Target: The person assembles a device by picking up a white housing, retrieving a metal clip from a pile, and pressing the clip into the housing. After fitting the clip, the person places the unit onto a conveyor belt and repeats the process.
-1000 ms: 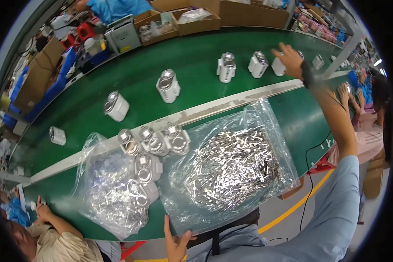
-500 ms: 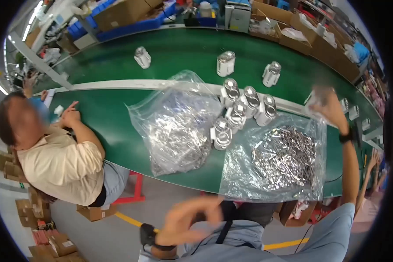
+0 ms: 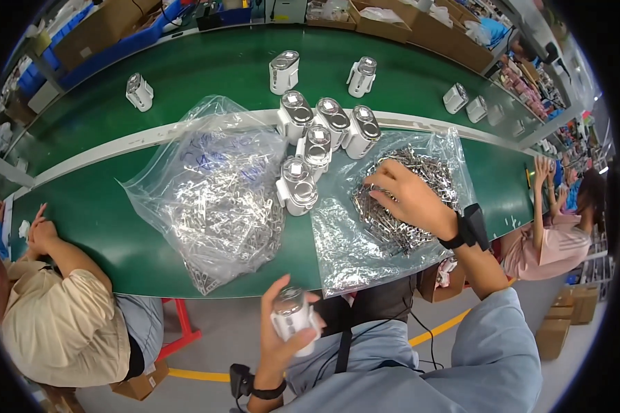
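Green bench (image 3: 117, 220), 2 clear bags (image 3: 213, 193) of metal clips, white cylindrical housings (image 3: 324, 131)

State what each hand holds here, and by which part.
The left hand holds a small white canister around its body. The right hand rests on metal clips in a clear bag; any grip is hidden.

A small white housing with a round silvery top (image 3: 291, 318) sits upright in the left hand (image 3: 282, 337), held close over the lap, off the green surface (image 3: 117, 227). The right hand (image 3: 410, 199) rests fingers-down in a heap of small shiny metal clips (image 3: 399, 206) inside an open clear plastic bag (image 3: 351, 255).
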`<action>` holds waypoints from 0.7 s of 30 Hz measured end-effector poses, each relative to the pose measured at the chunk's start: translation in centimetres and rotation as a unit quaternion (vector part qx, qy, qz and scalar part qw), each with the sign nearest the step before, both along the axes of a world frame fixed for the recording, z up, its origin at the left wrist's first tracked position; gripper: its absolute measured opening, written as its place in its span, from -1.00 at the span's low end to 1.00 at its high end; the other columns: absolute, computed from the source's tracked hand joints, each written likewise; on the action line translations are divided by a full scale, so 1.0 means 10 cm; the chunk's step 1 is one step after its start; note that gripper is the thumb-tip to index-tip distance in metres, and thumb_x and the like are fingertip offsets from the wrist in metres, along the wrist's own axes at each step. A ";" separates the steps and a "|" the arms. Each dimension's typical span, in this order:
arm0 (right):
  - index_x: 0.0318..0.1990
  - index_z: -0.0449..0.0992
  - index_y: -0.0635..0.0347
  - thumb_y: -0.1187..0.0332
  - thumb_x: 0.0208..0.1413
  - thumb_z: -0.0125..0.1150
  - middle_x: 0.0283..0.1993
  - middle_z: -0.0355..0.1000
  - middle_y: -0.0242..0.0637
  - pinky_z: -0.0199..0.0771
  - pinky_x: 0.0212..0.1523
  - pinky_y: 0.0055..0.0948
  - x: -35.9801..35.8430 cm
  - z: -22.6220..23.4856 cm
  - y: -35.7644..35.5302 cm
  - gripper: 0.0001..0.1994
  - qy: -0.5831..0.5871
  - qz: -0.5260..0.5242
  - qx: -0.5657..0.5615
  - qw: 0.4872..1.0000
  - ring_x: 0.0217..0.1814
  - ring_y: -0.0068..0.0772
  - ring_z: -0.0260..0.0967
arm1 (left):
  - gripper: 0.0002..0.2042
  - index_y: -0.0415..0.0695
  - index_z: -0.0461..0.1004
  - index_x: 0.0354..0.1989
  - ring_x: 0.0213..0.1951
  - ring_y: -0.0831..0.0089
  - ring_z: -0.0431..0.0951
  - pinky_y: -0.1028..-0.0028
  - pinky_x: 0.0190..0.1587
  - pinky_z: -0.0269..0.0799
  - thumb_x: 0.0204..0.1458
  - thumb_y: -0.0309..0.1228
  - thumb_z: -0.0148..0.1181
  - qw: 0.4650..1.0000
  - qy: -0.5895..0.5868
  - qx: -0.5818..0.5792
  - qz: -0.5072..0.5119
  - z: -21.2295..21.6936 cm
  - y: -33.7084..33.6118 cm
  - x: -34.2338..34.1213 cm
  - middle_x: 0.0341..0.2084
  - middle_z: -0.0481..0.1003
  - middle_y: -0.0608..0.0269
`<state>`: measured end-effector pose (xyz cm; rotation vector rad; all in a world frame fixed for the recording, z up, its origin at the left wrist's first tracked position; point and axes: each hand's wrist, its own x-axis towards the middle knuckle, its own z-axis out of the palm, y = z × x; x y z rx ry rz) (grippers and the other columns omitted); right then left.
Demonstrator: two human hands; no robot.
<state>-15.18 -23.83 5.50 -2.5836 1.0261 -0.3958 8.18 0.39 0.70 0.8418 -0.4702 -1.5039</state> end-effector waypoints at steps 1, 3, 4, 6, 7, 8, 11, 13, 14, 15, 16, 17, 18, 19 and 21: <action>-0.11 0.49 0.26 0.41 0.08 0.30 -0.19 0.35 -0.11 0.45 -0.21 -0.30 0.00 -0.02 -0.02 -0.76 0.030 0.031 -0.038 0.998 -0.20 -0.16 0.41 | -0.13 -0.18 0.02 0.36 -0.33 0.22 0.59 0.33 -0.30 0.57 -0.16 -0.43 0.40 1.000 -0.010 0.008 0.003 -0.02 0.07 0.07 -0.06 0.43 -0.13; -0.13 0.49 0.25 0.43 0.07 0.28 -0.20 0.32 -0.14 0.43 -0.17 -0.26 0.07 -0.04 -0.09 -0.78 0.082 0.097 -0.114 0.985 -0.17 -0.12 0.38 | -0.14 -0.18 0.03 0.35 -0.34 0.23 0.59 0.33 -0.30 0.57 -0.15 -0.42 0.39 1.000 -0.021 0.015 0.011 -0.08 0.16 0.16 -0.06 0.43 -0.13; -0.13 0.49 0.25 0.43 0.07 0.28 -0.20 0.32 -0.14 0.43 -0.17 -0.26 0.11 -0.03 -0.14 -0.78 0.084 0.099 -0.115 0.985 -0.17 -0.12 0.38 | -0.15 -0.18 0.03 0.35 -0.33 0.23 0.59 0.33 -0.30 0.57 -0.15 -0.43 0.39 0.999 -0.026 0.026 0.009 -0.11 0.18 0.18 -0.06 0.43 -0.12; -0.17 0.49 0.25 0.42 0.03 0.29 -0.20 0.32 -0.15 0.42 -0.13 -0.24 0.18 -0.03 -0.16 -0.79 0.103 0.093 -0.118 0.983 -0.15 -0.09 0.36 | -0.16 -0.17 0.04 0.35 -0.33 0.24 0.59 0.34 -0.29 0.56 -0.14 -0.44 0.39 0.998 -0.036 0.049 0.000 -0.15 0.26 0.24 -0.07 0.43 -0.10; -0.19 0.49 0.25 0.42 0.02 0.30 -0.20 0.32 -0.16 0.41 -0.11 -0.22 0.20 -0.03 -0.16 -0.79 0.112 0.090 -0.120 0.982 -0.14 -0.07 0.35 | -0.16 -0.17 0.04 0.35 -0.33 0.24 0.59 0.34 -0.29 0.56 -0.14 -0.44 0.39 0.998 -0.036 0.050 0.000 -0.16 0.28 0.25 -0.07 0.43 -0.10; -0.19 0.49 0.25 0.42 0.02 0.30 -0.20 0.32 -0.16 0.41 -0.11 -0.22 0.22 -0.03 -0.15 -0.79 0.112 0.089 -0.119 0.982 -0.14 -0.07 0.35 | -0.17 -0.17 0.05 0.34 -0.31 0.25 0.59 0.34 -0.27 0.56 -0.13 -0.46 0.38 0.998 -0.032 0.050 -0.010 -0.17 0.30 0.24 -0.06 0.43 -0.10; -0.30 0.45 0.25 0.49 -0.06 0.22 -0.24 0.30 -0.18 0.42 -0.13 -0.22 0.25 0.00 -0.17 -0.85 0.149 0.144 -0.153 0.966 -0.15 -0.08 0.37 | -0.20 -0.17 0.07 0.34 -0.29 0.27 0.58 0.36 -0.24 0.55 -0.12 -0.50 0.36 0.998 -0.031 0.048 -0.024 -0.16 0.28 0.20 -0.05 0.43 -0.08; -0.31 0.44 0.25 0.49 -0.08 0.22 -0.25 0.30 -0.18 0.42 -0.14 -0.22 0.28 0.05 -0.21 -0.85 0.151 0.164 -0.163 0.961 -0.16 -0.08 0.37 | -0.22 -0.17 0.08 0.33 -0.27 0.28 0.58 0.37 -0.21 0.54 -0.11 -0.55 0.34 0.997 -0.046 0.034 -0.052 -0.15 0.22 0.19 -0.05 0.43 -0.07; -0.32 0.44 0.25 0.49 -0.09 0.21 -0.26 0.30 -0.17 0.42 -0.14 -0.21 0.29 0.07 -0.25 -0.85 0.157 0.182 -0.170 0.956 -0.18 -0.07 0.37 | -0.23 -0.17 0.09 0.33 -0.25 0.29 0.58 0.37 -0.20 0.54 -0.11 -0.57 0.33 0.996 -0.053 0.028 -0.066 -0.15 0.19 0.20 -0.04 0.43 -0.06; -0.33 0.43 0.25 0.49 -0.10 0.20 -0.27 0.31 -0.16 0.42 -0.15 -0.21 0.27 0.08 -0.25 -0.85 0.164 0.198 -0.176 0.950 -0.19 -0.07 0.37 | -0.23 -0.17 0.09 0.33 -0.25 0.29 0.58 0.37 -0.20 0.54 -0.11 -0.57 0.33 0.996 -0.054 0.029 -0.068 -0.13 0.18 0.19 -0.04 0.43 -0.06; -0.33 0.43 0.25 0.49 -0.10 0.20 -0.27 0.31 -0.16 0.42 -0.15 -0.21 0.26 0.08 -0.28 -0.85 0.164 0.196 -0.174 0.951 -0.19 -0.07 0.37 | -0.23 -0.17 0.09 0.33 -0.25 0.30 0.57 0.37 -0.19 0.53 -0.11 -0.57 0.33 0.996 -0.059 0.027 -0.069 -0.12 0.17 0.19 -0.03 0.43 -0.06; -0.32 0.44 0.25 0.48 -0.07 0.23 -0.26 0.32 -0.16 0.42 -0.16 -0.21 0.25 0.06 -0.33 -0.86 0.149 0.191 -0.155 0.958 -0.18 -0.08 0.37 | -0.23 -0.17 0.09 0.33 -0.25 0.31 0.57 0.38 -0.18 0.53 -0.11 -0.58 0.33 0.995 -0.064 0.024 -0.071 -0.11 0.16 0.19 -0.02 0.43 -0.06; -0.31 0.44 0.26 0.48 -0.03 0.25 -0.25 0.34 -0.16 0.42 -0.17 -0.21 0.23 0.04 -0.37 -0.86 0.134 0.186 -0.136 0.964 -0.17 -0.08 0.38 | -0.23 -0.17 0.10 0.33 -0.24 0.32 0.57 0.38 -0.17 0.52 -0.11 -0.59 0.33 0.995 -0.068 0.021 -0.073 -0.09 0.14 0.18 -0.01 0.42 -0.06; -0.29 0.44 0.26 0.47 0.01 0.27 -0.24 0.35 -0.16 0.42 -0.18 -0.21 0.20 0.03 -0.38 -0.86 0.119 0.181 -0.117 0.969 -0.16 -0.08 0.39 | -0.23 -0.17 0.10 0.33 -0.24 0.32 0.57 0.38 -0.17 0.52 -0.11 -0.59 0.33 0.995 -0.069 0.022 -0.076 -0.07 0.12 0.16 -0.01 0.42 -0.06; -0.29 0.44 0.26 0.48 0.02 0.27 -0.25 0.36 -0.16 0.42 -0.18 -0.21 0.13 0.02 -0.38 -0.86 0.106 0.164 -0.107 0.975 -0.19 -0.07 0.40 | -0.24 -0.18 0.10 0.33 -0.25 0.31 0.57 0.36 -0.19 0.52 -0.11 -0.58 0.33 0.993 -0.069 0.012 -0.095 -0.02 0.07 0.12 0.02 0.41 -0.08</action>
